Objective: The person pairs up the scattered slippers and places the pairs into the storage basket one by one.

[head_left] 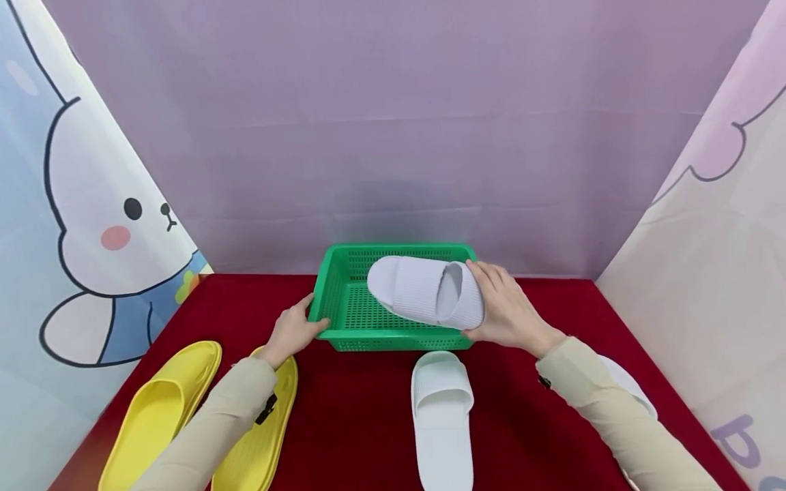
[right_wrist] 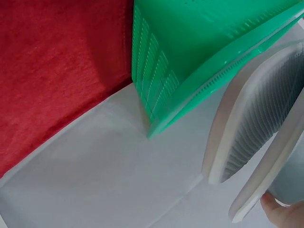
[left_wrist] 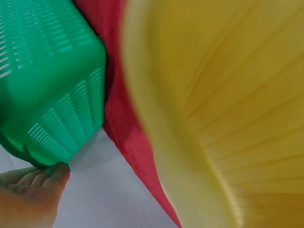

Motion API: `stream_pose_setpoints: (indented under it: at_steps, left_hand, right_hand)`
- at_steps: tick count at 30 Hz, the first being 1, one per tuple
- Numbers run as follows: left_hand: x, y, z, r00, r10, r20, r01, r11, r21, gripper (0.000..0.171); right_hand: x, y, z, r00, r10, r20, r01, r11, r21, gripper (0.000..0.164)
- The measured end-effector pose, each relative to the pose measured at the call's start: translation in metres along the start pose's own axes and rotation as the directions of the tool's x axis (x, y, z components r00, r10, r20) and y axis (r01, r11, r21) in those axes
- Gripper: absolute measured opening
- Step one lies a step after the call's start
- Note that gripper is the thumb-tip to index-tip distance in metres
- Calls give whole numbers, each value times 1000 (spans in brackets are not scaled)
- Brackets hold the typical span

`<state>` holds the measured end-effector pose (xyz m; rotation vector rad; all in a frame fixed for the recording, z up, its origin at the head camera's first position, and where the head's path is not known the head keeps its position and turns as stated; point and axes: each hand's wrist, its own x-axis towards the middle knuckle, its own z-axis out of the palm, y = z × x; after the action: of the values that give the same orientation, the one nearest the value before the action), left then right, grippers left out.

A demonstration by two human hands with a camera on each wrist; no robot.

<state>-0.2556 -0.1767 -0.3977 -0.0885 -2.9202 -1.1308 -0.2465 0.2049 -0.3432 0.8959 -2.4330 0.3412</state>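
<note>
Two yellow slippers (head_left: 147, 419) near basket (head_left: 387, 342) — left sleeve (head_left: 209, 436) overlapping.

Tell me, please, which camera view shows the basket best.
The head view: it shows the basket from above, rim and inside, though the held slipper hides part. The left wrist view has mostly its outside, cut off by the frame; the right wrist view has some of its outside and rim, also cut off.
</note>
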Motion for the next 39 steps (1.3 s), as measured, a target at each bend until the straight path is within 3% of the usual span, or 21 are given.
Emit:
stream_pose_setpoints:
  at_steps: [10, 19, 27, 39]
  left_hand:
    - [2, -5, 1, 1000, -22, -4, 22, 994, -112, 70]
    - [-3, -3, -4, 1000, -24, 14, 25, 991, -134, 70]
    - [-3, -4, -8, 1000, -20, 7, 21, 987, -158, 70]
    - [-3, -6, -5, 999, -39, 9, 40, 984, -175, 70]
  right_hand:
    - [31, 16, -6, 988, 65, 142, -86, 985, 150, 108]
    - [73, 22, 4, 954, 74, 290, -144, 963, 228, 109]
    - [94, 29, 26, 929, 89, 359, -174, 962, 212, 110]
    - [102, 41, 60, 893, 131, 431, -221, 961, 165, 111]
